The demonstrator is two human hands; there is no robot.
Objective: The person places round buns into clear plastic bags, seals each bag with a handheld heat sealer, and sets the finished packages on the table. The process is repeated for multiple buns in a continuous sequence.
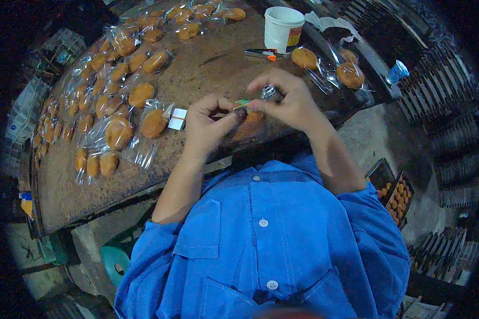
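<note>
My left hand [211, 125] and my right hand [289, 99] meet above the near edge of the wooden table. Their fingertips pinch a small bundle of thin green strips [242, 104] between them. A shiny striped silver object [268, 93] sits within the curl of my right hand; its kind is unclear. Below the fingers lies a round brown bun [249, 123], blurred and partly hidden by my hands. To the left of my left hand are a small white block with a brown band [177, 119] and a bun in a clear plastic bag [154, 123].
Many bagged buns [119, 131] cover the left of the table [211, 65]. A white bucket [283, 30] stands at the back, near an orange-and-black cutter [263, 53]. More bagged buns [350, 75] and a blue cup [397, 72] are right. Trays of buns [400, 199] stand lower right.
</note>
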